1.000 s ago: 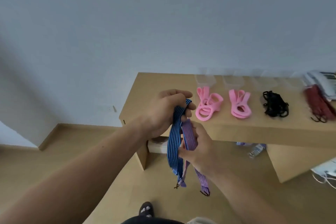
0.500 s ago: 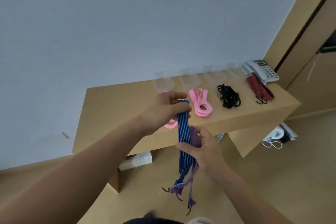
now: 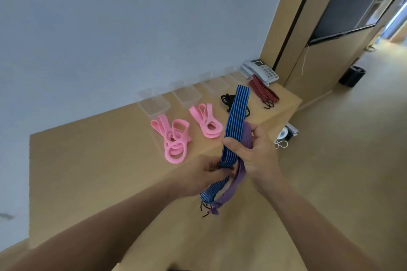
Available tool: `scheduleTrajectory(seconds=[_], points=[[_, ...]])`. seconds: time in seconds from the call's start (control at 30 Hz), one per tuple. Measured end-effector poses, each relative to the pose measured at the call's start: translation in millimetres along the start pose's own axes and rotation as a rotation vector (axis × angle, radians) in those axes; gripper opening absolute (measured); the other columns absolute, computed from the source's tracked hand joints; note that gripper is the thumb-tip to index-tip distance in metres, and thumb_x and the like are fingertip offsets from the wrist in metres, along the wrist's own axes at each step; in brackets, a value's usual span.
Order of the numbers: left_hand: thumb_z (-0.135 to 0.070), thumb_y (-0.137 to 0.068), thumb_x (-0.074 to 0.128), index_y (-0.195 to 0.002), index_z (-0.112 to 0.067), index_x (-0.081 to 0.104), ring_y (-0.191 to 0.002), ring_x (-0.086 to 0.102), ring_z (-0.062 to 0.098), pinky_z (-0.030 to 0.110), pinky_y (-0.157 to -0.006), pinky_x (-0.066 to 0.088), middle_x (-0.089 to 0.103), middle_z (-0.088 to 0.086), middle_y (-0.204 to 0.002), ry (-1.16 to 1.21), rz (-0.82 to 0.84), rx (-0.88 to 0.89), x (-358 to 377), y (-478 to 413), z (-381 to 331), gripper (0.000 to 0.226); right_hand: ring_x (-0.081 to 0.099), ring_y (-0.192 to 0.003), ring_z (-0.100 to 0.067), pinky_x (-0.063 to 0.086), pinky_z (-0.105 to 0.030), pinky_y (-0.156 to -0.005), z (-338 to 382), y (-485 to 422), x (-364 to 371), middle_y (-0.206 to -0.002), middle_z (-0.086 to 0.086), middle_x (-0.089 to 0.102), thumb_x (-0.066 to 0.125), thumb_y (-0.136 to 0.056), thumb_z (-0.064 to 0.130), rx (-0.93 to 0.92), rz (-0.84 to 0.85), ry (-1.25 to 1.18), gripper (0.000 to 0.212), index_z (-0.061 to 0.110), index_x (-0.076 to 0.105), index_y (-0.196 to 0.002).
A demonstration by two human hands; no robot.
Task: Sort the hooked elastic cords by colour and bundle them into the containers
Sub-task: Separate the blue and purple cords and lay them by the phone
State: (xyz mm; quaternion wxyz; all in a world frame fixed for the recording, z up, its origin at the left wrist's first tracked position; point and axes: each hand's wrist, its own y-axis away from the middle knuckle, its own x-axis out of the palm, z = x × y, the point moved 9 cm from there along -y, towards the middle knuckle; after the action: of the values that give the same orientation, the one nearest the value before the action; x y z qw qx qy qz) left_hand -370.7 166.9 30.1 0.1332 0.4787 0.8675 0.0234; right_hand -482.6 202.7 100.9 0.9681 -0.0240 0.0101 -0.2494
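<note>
A blue striped cord (image 3: 236,121) folded double stands up in front of me, with a purple cord (image 3: 244,156) behind it. My right hand (image 3: 253,152) grips both around their middle. Lower down, my left hand (image 3: 207,174) pinches the same cords near their hooked ends (image 3: 208,207). On the wooden table (image 3: 88,160) lie two pink cord bundles (image 3: 174,138) (image 3: 207,122), a black bundle (image 3: 226,99) partly hidden by the blue cord, and dark red cords (image 3: 263,91). Several clear plastic containers (image 3: 154,103) stand in a row along the wall.
A grey desk phone (image 3: 261,70) sits at the table's far right end beside a wooden door frame (image 3: 284,35). A black bin (image 3: 352,76) stands on the floor at the right. White cable and small items (image 3: 284,136) lie under the table's right end.
My left hand has dropped from the top of the cords to their lower part, near the hooks. The folded blue top now stands free above my right hand. The view has swung right.
</note>
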Motion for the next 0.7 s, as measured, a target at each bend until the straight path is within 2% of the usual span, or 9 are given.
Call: scheduleTrajectory(seconds=[0.07,0.17,0.27,0.33,0.37,0.43,0.53,0.63,0.7], points=[[-0.028,-0.095,0.058,-0.099,-0.019,0.070,-0.096,0.068,0.025,0.054,-0.098,0.048,0.073,0.005,-0.097,0.071,-0.023,0.024,-2.0,-6.8,-6.0,0.016,0.069,-0.078,-0.018,0.058,-0.038,-0.068,2.6,2.1,-7.0,-0.090,0.001,0.072,0.079,-0.070,0.022,0.001,0.007,-0.050,0.043,0.016,0.057,-0.107],[-0.012,-0.100,0.051,-0.104,-0.012,0.066,-0.088,0.069,0.023,0.054,-0.095,0.051,0.070,0.010,-0.094,0.174,-0.019,0.040,-3.9,-15.8,-18.8,0.016,0.064,-0.070,-0.013,0.053,-0.028,-0.065,-1.1,6.0,-26.2,-0.093,-0.003,0.071,0.074,-0.071,0.024,-0.002,-0.060,-0.090,0.046,0.011,0.054,-0.110],[-0.026,-0.100,0.053,-0.098,-0.014,0.065,-0.080,0.067,0.028,0.058,-0.087,0.053,0.069,0.011,-0.084,0.139,-0.091,0.087,-11.9,-29.2,-31.1,0.018,0.059,-0.068,-0.015,0.048,-0.031,-0.070,-13.8,5.2,-46.2,-0.101,-0.011,0.072,0.062,-0.090,0.014,0.046,-0.120,-0.145,0.018,0.014,0.055,-0.107],[-0.040,-0.094,0.053,-0.092,-0.019,0.063,-0.076,0.067,0.031,0.061,-0.079,0.053,0.069,0.010,-0.083,0.038,-0.107,0.110,-10.5,-38.4,-35.2,0.023,0.059,-0.069,-0.018,0.048,-0.034,-0.069,-14.8,0.4,-55.2,-0.102,-0.011,0.073,0.052,-0.096,0.006,0.063,-0.119,-0.172,0.014,0.013,0.056,-0.108],[-0.040,-0.094,0.052,-0.092,-0.022,0.061,-0.074,0.066,0.030,0.060,-0.077,0.054,0.070,0.009,-0.086,0.028,-0.090,0.104,-4.7,-43.5,-34.5,0.021,0.060,-0.070,-0.019,0.050,-0.036,-0.068,-11.5,-2.9,-58.7,-0.102,-0.011,0.072,0.049,-0.097,0.004,0.058,-0.112,-0.175,0.016,0.012,0.057,-0.109],[-0.029,-0.098,0.049,-0.101,-0.021,0.060,-0.071,0.063,0.025,0.053,-0.075,0.053,0.068,0.009,-0.088,0.061,-0.016,0.096,16.9,-51.7,-37.8,0.014,0.064,-0.073,-0.022,0.055,-0.042,-0.064,-1.2,-11.4,-66.7,-0.103,-0.011,0.071,0.048,-0.098,0.002,0.030,-0.104,-0.179,0.019,0.012,0.058,-0.109],[-0.013,-0.102,0.046,-0.120,-0.002,0.050,-0.068,0.055,0.026,0.039,-0.066,0.048,0.058,0.010,-0.077,0.134,0.065,0.141,50.1,-63.0,-52.9,0.022,0.069,-0.079,-0.022,0.057,-0.042,-0.068,12.3,-26.6,-85.4,-0.102,-0.004,0.072,0.052,-0.096,0.002,-0.024,-0.117,-0.138,0.022,0.018,0.064,-0.105],[-0.010,-0.103,0.047,-0.109,-0.006,0.054,-0.059,0.052,0.020,0.025,-0.058,0.045,0.068,-0.005,-0.077,0.160,0.075,0.186,65.6,-80.9,-71.0,0.010,0.066,-0.086,-0.022,0.053,-0.049,-0.079,18.5,-41.0,-108.9,-0.097,-0.001,0.073,0.057,-0.094,0.006,-0.053,-0.114,-0.074,0.021,0.019,0.068,-0.106],[-0.010,-0.101,0.050,-0.104,-0.015,0.056,-0.053,0.051,0.016,0.023,-0.054,0.045,0.072,0.001,-0.087,0.223,0.069,0.208,70.4,-97.1,-82.1,0.009,0.064,-0.083,-0.019,0.053,-0.041,-0.079,15.0,-50.0,-130.0,-0.092,-0.004,0.071,0.057,-0.094,0.009,-0.038,-0.115,-0.113,0.017,0.012,0.068,-0.107]])
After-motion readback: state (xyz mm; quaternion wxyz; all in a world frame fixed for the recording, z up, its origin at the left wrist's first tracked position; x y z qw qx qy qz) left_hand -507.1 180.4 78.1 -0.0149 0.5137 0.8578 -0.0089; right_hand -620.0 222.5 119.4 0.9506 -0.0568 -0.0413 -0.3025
